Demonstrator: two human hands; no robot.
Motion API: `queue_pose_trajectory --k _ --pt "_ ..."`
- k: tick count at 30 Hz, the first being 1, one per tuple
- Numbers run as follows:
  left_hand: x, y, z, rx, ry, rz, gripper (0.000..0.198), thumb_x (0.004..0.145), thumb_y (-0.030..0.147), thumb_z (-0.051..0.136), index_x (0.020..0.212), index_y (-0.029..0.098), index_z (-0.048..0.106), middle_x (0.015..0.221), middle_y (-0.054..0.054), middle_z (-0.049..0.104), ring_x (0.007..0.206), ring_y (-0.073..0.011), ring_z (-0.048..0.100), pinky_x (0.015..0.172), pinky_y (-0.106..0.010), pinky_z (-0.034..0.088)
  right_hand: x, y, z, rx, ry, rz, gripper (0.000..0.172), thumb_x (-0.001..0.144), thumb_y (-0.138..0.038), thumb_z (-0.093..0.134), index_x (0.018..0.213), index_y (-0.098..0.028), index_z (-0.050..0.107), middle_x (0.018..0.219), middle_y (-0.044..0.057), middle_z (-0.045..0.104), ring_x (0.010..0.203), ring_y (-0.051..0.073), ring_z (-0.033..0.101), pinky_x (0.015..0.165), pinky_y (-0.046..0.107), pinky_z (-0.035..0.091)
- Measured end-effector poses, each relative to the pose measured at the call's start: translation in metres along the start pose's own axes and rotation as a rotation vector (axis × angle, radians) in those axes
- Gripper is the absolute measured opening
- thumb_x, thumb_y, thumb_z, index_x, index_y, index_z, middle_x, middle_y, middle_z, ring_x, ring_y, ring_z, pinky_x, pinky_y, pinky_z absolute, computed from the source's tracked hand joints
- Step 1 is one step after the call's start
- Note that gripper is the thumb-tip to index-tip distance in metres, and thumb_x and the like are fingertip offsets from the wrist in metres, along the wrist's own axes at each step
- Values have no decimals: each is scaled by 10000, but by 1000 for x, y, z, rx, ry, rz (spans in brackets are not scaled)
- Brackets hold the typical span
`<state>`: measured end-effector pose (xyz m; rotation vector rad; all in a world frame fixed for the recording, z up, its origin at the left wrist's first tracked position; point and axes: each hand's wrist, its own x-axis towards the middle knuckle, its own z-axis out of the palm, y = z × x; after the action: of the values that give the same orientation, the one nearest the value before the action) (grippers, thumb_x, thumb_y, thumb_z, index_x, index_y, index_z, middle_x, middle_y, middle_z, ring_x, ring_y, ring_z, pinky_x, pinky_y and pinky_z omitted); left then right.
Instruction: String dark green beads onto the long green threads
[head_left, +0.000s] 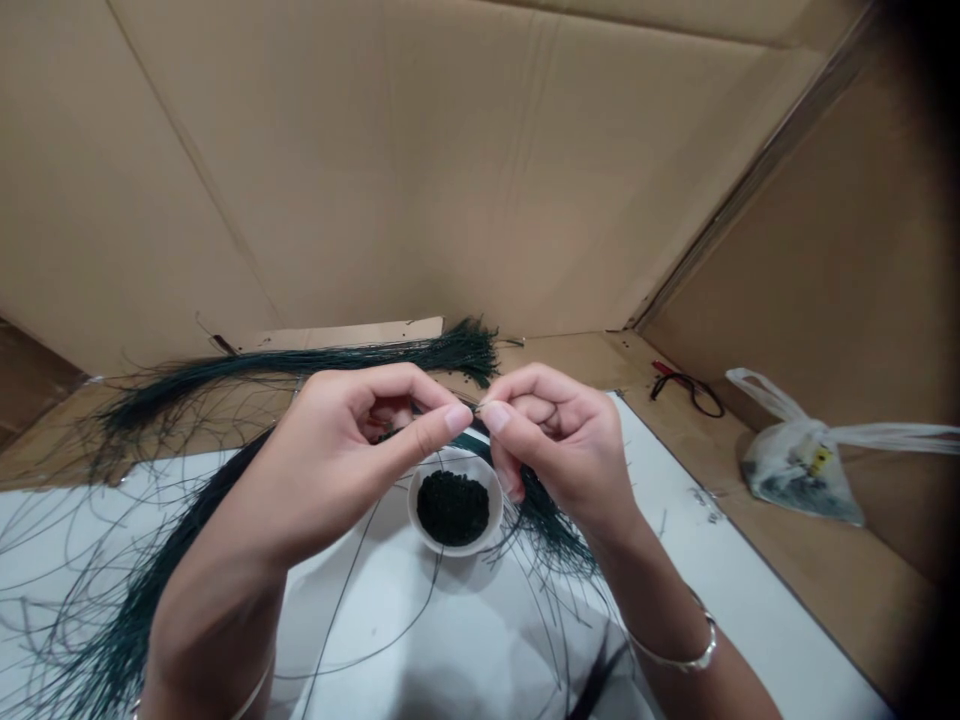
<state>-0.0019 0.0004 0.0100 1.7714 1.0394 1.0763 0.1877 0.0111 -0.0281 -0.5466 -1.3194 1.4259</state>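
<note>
My left hand point(352, 450) and my right hand point(555, 450) meet at the fingertips above a small white bowl point(457, 549). Each thumb and forefinger pinch a thin dark green wire point(476, 408); anything small at that point is too hidden to tell. The bowl holds dark green beads point(453, 507) and stands just below my hands. One bundle of the same wires point(300, 365) lies behind my hands, and another point(127, 640) spreads past my left forearm.
A white sheet point(750, 600) covers the cardboard surface point(825, 600), with loose wires across it. Cardboard walls point(480, 170) rise behind. To the right lie a plastic bag point(799, 465) and a red-handled tool point(664, 368) with a dark cord. A bangle point(679, 655) circles my right wrist.
</note>
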Motion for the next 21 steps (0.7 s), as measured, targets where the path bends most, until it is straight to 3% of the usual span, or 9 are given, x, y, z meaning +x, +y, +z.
queue_pose_trajectory --k 6,9,13,17,21 --pt "-2 -2 -15 124 19 70 232 975 411 636 936 280 824 565 36 607 497 -57 522 429 -102 399 2 -3 -3 63 78 17 128 931 -233 736 833 -180 672 485 -72 640 360 23 482 376 104 411" --pt "-4 -6 -18 186 67 116 158 893 419 750 956 284 803 704 17 698 556 -88 568 454 -158 438 3 -4 -4 78 101 14 127 924 -220 743 824 -179 676 466 -73 628 351 25 479 364 104 390" --pt "-8 -9 -16 385 201 327 264 812 304 849 1058 304 752 954 15 722 666 -93 567 534 -208 464 4 -6 -5 85 140 13 144 928 -210 730 797 -176 680 429 -82 595 333 20 456 370 104 380" --pt "-9 -6 -11 552 248 498 205 873 207 789 1049 284 717 982 33 696 668 -75 543 538 -222 448 4 -8 -5 131 154 36 139 901 -205 738 775 -178 684 393 -91 563 302 21 407 355 111 365" --pt "-7 -5 -7 670 318 619 193 872 138 776 1012 257 717 969 30 718 738 -78 623 589 -210 489 5 -9 -5 143 155 68 146 886 -213 744 758 -177 684 386 -87 560 294 26 393 338 116 351"
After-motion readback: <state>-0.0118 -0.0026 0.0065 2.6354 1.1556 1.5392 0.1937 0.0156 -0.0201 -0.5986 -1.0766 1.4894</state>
